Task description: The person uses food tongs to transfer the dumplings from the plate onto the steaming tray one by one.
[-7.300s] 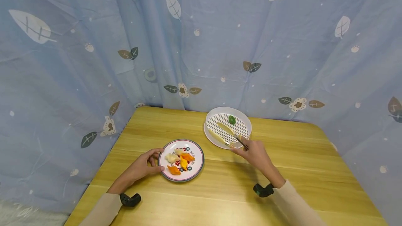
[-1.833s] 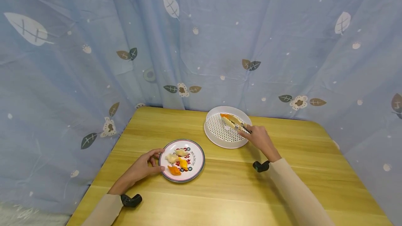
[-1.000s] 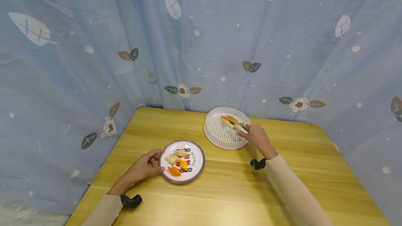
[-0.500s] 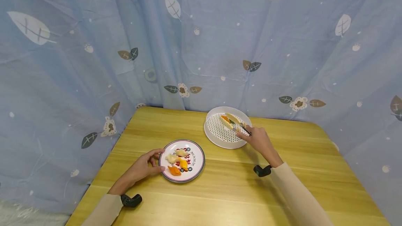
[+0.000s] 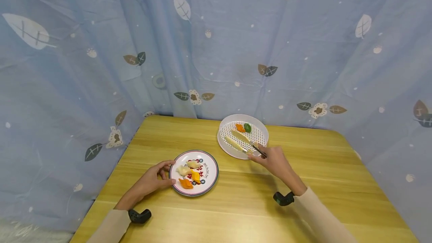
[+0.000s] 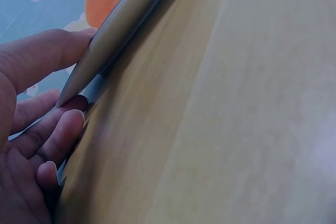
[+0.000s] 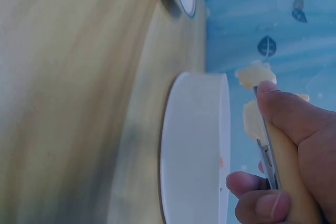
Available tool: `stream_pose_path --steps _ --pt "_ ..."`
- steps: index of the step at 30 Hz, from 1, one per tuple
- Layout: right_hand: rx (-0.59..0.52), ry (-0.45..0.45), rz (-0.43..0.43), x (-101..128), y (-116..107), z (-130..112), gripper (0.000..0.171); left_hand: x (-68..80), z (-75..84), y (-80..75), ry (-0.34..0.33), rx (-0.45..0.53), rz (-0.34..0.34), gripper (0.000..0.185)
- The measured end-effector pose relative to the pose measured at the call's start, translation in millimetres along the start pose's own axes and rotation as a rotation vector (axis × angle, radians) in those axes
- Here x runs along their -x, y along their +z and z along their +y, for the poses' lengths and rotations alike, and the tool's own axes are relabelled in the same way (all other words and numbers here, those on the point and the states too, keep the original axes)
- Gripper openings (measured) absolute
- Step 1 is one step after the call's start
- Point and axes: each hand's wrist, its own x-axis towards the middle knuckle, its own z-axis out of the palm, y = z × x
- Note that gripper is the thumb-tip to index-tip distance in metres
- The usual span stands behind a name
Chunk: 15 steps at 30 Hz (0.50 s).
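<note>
The left hand (image 5: 152, 177) held the plate (image 5: 211, 183) by its left rim, the thumb on top and other fingers tucked below. On the plate lay two pale dumplings (image 5: 183, 170), a yellow dumpling (image 5: 195, 176) and, nearest the person, an orange dumpling (image 5: 186, 183).

The right hand (image 5: 275, 160) pinched the tongs (image 5: 240, 137) between thumb and fingers, and the arms of the tongs stood spread apart over the tray (image 5: 241, 117). Whether their tips touched the tray's holed floor could not be told. An orange piece (image 5: 240, 128) and a green piece (image 5: 248, 127) sat side by side in the tray, near its far wall, just beyond the tongs.

The tray stood at the far edge of the counter (image 5: 310, 160), to the right of the plate and apart from it. Behind hung a blue curtain (image 5: 219, 48) printed with leaves and flowers.
</note>
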Motion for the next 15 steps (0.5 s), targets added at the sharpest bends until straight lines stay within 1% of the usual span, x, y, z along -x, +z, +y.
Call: stream_pose_path --steps 2,7,11,15 --pt "-0.015 -0.012 -0.006 3.5 1.3 -3.8 0.065 -0.6 -0.9 0.0 -0.001 -0.003 0.001 0.071" --pt "-0.013 -0.043 -0.019 11.1 5.5 -14.1 0.066 -1.4 -1.1 0.0 -0.002 0.001 0.002 0.070" --pt "-0.038 -0.079 -0.032 17.0 9.7 -21.1 0.056 -1.2 -1.3 0.5 -0.011 0.001 0.005 0.070" --pt "-0.083 -0.073 -0.073 22.7 14.9 -26.3 0.052 -1.3 -2.4 0.6 -0.014 0.001 0.006 0.070"
